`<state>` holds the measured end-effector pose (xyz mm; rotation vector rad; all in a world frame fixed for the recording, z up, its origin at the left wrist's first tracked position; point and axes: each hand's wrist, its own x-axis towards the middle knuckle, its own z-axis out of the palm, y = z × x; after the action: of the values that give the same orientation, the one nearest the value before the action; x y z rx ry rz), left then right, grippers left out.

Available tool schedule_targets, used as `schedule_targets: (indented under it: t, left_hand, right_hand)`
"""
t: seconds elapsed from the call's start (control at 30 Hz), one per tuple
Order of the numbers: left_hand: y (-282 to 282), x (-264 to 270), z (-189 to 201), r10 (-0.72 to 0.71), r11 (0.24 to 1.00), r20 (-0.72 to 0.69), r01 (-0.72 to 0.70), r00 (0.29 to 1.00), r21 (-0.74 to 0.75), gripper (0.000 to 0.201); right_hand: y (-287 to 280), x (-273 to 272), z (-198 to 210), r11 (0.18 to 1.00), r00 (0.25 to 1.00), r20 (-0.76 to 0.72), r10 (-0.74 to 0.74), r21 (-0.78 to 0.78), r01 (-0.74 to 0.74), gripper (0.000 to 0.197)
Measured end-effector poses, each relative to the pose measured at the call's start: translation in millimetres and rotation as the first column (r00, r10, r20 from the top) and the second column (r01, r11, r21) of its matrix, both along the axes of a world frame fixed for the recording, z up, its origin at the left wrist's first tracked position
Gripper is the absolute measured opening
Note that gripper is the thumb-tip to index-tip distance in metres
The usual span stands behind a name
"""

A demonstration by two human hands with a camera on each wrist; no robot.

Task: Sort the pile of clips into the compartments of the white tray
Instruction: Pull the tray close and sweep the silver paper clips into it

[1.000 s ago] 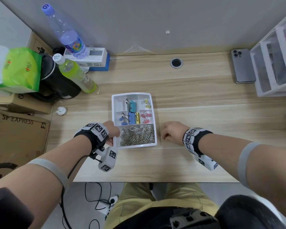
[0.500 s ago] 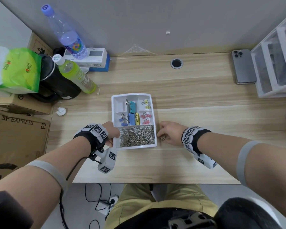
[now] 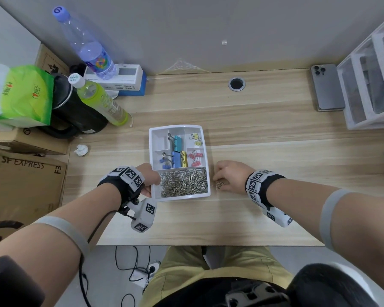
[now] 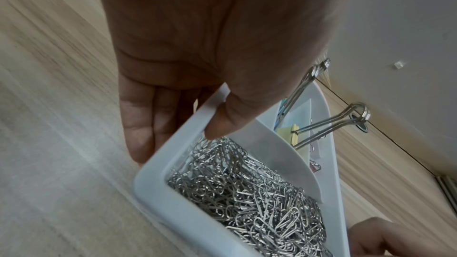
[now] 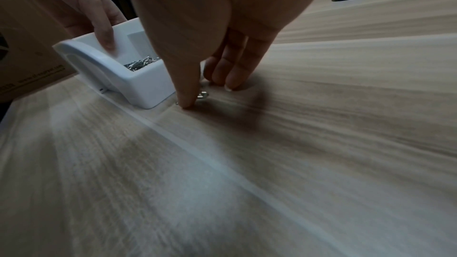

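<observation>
The white tray point(image 3: 153, 151) sits mid-table. Its front compartment is full of silver paper clips point(image 3: 183, 181); the back compartments hold blue, teal, yellow and pink binder clips point(image 3: 177, 159). My left hand point(image 3: 150, 180) grips the tray's front left corner point(image 4: 153, 179), with the thumb point(image 4: 222, 120) over the rim and the fingers outside. My right hand point(image 3: 228, 176) rests on the table just right of the tray. Its thumb point(image 5: 188, 103) and fingertips point(image 5: 230, 81) pinch in on a few loose paper clips point(image 5: 203, 95) lying on the wood.
Bottles point(image 3: 100, 100), a black kettle, a green bag and cardboard boxes point(image 3: 24, 180) crowd the left. A crumpled paper ball point(image 3: 81, 150) lies left of the tray. A phone point(image 3: 327, 89) and white drawers point(image 3: 368, 85) stand at the back right. A cable hole point(image 3: 236, 83) is behind.
My right hand has loosened from a closed fist, and a few loose paper clips now show under its fingertips. The left hand keeps its hold on the tray.
</observation>
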<state>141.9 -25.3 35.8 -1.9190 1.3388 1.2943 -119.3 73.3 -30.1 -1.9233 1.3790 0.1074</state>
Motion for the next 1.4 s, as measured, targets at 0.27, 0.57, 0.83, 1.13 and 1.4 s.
schedule_targets:
  t: [0.27, 0.57, 0.83, 1.13, 1.4]
  left_hand:
    - [0, 0, 0, -0.003, 1.000, 0.003, 0.003, 1.000, -0.009, 0.019]
    - [1, -1, 0, 0.003, 1.000, 0.006, -0.003, 1.000, -0.015, 0.020]
    - [2, -1, 1, 0.003, 1.000, 0.009, -0.003, 1.000, -0.011, 0.014]
    - [1, -1, 0, -0.002, 1.000, 0.000, 0.002, 1.000, -0.011, 0.001]
    - [-2, -1, 0, -0.013, 1.000, -0.002, 0.013, 1.000, 0.004, 0.003]
  right_hand:
    - [0, 2, -3, 1.000, 1.000, 0.018, -0.022, 0.007, 0.022, 0.014]
    - [3, 11, -4, 0.996, 0.996, 0.015, -0.092, 0.006, 0.092, 0.009]
    - [6, 14, -1, 0.988, 0.987, 0.044, -0.154, 0.041, 0.152, 0.014]
    - [10, 14, 0, 0.986, 0.976, 0.144, -0.161, -0.022, 0.165, 0.021]
    - [-8, 10, 12, 0.941, 0.922, 0.208, -0.328, -0.013, 0.338, 0.026]
